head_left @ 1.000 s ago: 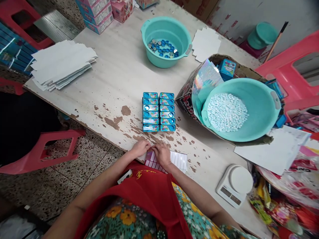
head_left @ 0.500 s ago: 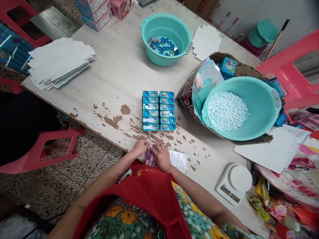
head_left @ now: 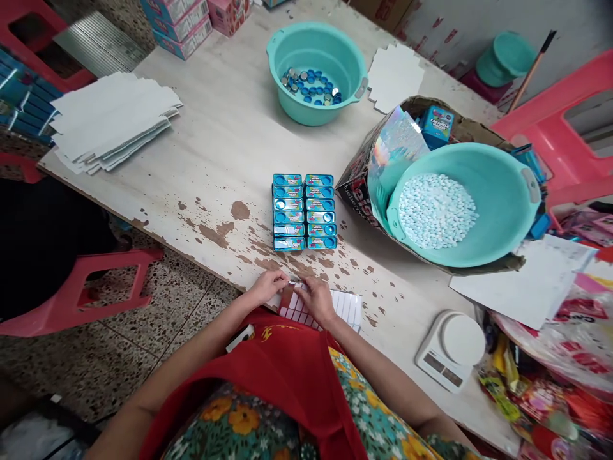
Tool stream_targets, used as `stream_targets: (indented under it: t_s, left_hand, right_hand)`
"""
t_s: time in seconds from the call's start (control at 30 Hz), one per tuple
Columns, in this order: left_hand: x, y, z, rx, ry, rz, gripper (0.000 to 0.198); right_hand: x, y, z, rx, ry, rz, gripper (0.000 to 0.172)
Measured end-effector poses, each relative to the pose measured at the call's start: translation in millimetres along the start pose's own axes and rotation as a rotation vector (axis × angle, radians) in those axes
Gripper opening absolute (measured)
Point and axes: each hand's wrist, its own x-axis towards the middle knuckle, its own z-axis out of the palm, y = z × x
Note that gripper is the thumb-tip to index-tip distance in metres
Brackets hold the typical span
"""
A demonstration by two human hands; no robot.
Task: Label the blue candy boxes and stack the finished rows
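Note:
A sheet of pale rectangular stickers [head_left: 348, 308] lies at the table's near edge, its left end pinkish brown. My left hand [head_left: 268, 286] pinches at the sheet's upper left corner with closed fingertips. Across the middle of the sheet, my right hand [head_left: 318, 300] grips it, thumb and fingers bent toward that same corner. Whether a single sticker is between the fingertips is too small to make out. Just beyond my hands, small blue candy tins [head_left: 288, 217] stand in two columns, close together. Some tops carry a round recess.
A turquoise tub of white candies [head_left: 507, 211] rests on an open carton [head_left: 359, 191]. Farther back, another turquoise tub [head_left: 316, 115] holds blue caps. Flat white cardboard [head_left: 115, 115] is stacked left. A kitchen scale [head_left: 450, 351] and bagged goods [head_left: 550, 396] are right.
My right hand has shifted slightly right and opened its thumb away from the fingers, uncovering more of the sheet's left end. My left hand stays at the corner.

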Motion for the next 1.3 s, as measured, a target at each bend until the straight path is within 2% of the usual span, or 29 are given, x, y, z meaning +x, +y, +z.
stream_targets:
  t_s: [0.07,0.27,0.43,0.5,0.63,0.7,0.77,0.8,0.9,0.97,1.07,1.23,1.3]
  left_hand:
    - [2.1,-0.4,2.4,-0.034,0.018,-0.037,0.019]
    - [6.6,5.5,8.5,-0.106,0.062,-0.144,0.015]
    - [9.0,4.3,10.6,-0.063,0.088,-0.121,0.014]
    - [11.1,1.2,11.3,-0.030,0.107,-0.105,0.014]
    - [10.1,1.8,9.5,0.049,0.149,-0.072,0.014]
    - [3.5,10.1,5.9,0.068,0.199,-0.031,0.019]
    - [-6.6,23.3,1.2,-0.017,0.232,0.061,0.030]
    - [-11.9,30.9,-1.1,-0.098,0.205,0.108,0.035]
    - [-23.5,51.6,-6.4,-0.302,-0.005,0.157,0.037]
    - [-24.5,61.7,-10.4,-0.334,-0.051,0.109,0.031]
    - [-16.6,74.1,-24.7,-0.319,0.055,0.062,0.028]
    - [11.2,100.8,-73.1,-0.204,0.181,0.157,0.021]
    - [24.9,110.7,-91.7,-0.156,0.211,0.219,0.015]
  right_hand:
    - [-2.3,-2.1,1.0,-0.070,0.028,-0.055,0.032]
    - [-13.1,-2.9,5.8,-0.210,0.028,-0.251,0.027]
    - [-10.3,-5.2,8.6,-0.146,0.124,-0.201,0.015]
    - [-8.4,-12.5,4.3,-0.112,0.088,-0.191,0.014]
    - [-7.0,-33.3,-20.5,0.036,-0.058,-0.167,0.016]
    - [-3.9,-42.7,-39.2,0.133,-0.080,-0.107,0.017]
    - [2.5,-49.7,-58.1,0.226,-0.092,-0.048,0.016]
    - [6.7,-52.2,-66.3,0.271,-0.097,-0.025,0.016]
    - [21.6,-57.1,-81.7,0.383,-0.081,0.037,0.015]
    - [32.8,-59.8,-83.0,0.430,-0.050,0.067,0.017]
    - [53.3,-66.5,-75.4,0.426,0.054,0.100,0.018]
    - [98.6,-83.3,-59.1,0.211,0.404,0.068,0.017]
    - [116.6,-87.6,-54.6,0.149,0.499,0.090,0.017]
